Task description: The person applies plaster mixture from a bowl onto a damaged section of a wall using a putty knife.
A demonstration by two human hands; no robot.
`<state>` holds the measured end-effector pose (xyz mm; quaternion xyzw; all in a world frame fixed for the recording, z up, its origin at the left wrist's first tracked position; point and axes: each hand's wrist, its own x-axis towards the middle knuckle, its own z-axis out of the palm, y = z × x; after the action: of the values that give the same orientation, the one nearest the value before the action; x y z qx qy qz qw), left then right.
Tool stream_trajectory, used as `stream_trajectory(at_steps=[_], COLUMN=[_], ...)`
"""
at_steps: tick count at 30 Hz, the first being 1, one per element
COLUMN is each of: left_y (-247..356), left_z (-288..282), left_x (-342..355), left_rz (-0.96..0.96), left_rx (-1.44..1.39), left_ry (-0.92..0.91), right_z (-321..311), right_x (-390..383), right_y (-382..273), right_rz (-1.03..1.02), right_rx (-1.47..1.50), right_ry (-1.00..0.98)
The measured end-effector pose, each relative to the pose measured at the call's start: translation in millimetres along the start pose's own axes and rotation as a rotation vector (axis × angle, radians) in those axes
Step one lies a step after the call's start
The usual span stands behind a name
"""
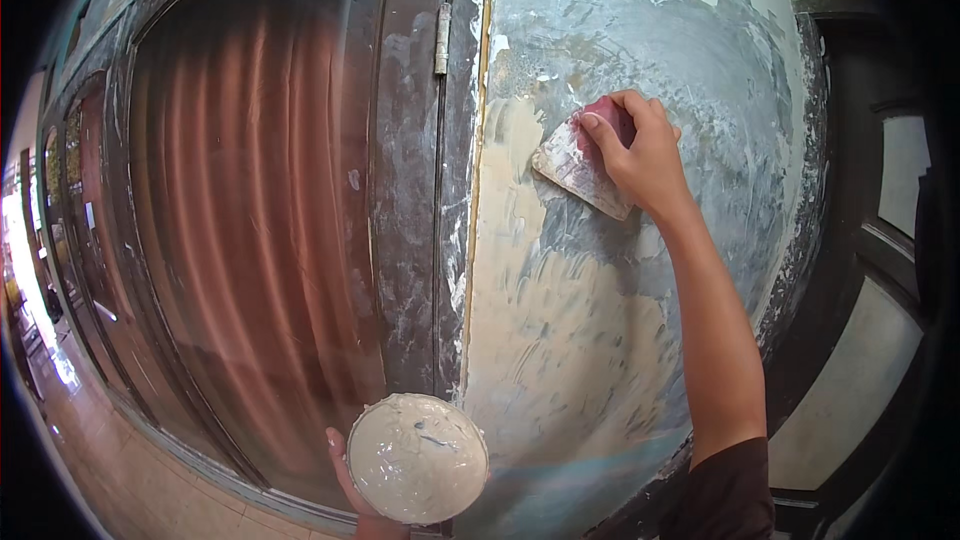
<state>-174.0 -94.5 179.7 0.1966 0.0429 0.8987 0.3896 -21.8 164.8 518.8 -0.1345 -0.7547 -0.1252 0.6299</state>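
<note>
My right hand is closed round the reddish grip of a putty knife, a wide scraper with a flat blade smeared in white and beige paste. The blade leans against the wall, at the border between fresh beige filler and the bare grey-blue surface. Low in front, my left hand holds up a round tub of filler from its left side and below. Creamy paste fills the tub, with a small dark streak on top. Most of my left hand's fingers are hidden behind the tub.
Left of the wall stands a dark wooden frame with a metal hinge. Beyond it, a glass pane shows a reddish-brown curtain. A dark door with pale panels is at the right. Tiled floor runs along the lower left.
</note>
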Motion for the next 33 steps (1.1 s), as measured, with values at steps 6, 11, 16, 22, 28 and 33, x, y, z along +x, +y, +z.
stream_trajectory(at_steps=[6,11,16,22,28,33], left_y=[-1.1,2.3,3.7,4.1,5.4,3.8], left_z=[-2.6,-2.5,-5.5,2.5,10.8,3.6], left_x=[1.5,-0.3,0.9,0.2,-1.9,1.3], left_rz=[0.001,0.013,0.046,0.012,0.075,0.076], left_rx=[-0.01,-0.127,-0.052,-0.183,-0.021,-0.047], left_ry=[-0.007,0.016,0.039,0.037,-0.007,0.02], right_z=[3.0,-0.1,2.8,-0.8,6.7,2.8], right_x=[0.7,9.0,-8.0,14.3,-11.7,16.0], right_y=[4.6,11.0,2.2,11.9,0.3,18.3], right_rz=[-0.042,0.035,-0.092,0.032,-0.119,-0.039], right_rx=[-0.096,0.01,-0.074,0.02,-0.05,-0.07], right_ry=[-0.009,-0.013,-0.027,0.079,-0.01,0.126])
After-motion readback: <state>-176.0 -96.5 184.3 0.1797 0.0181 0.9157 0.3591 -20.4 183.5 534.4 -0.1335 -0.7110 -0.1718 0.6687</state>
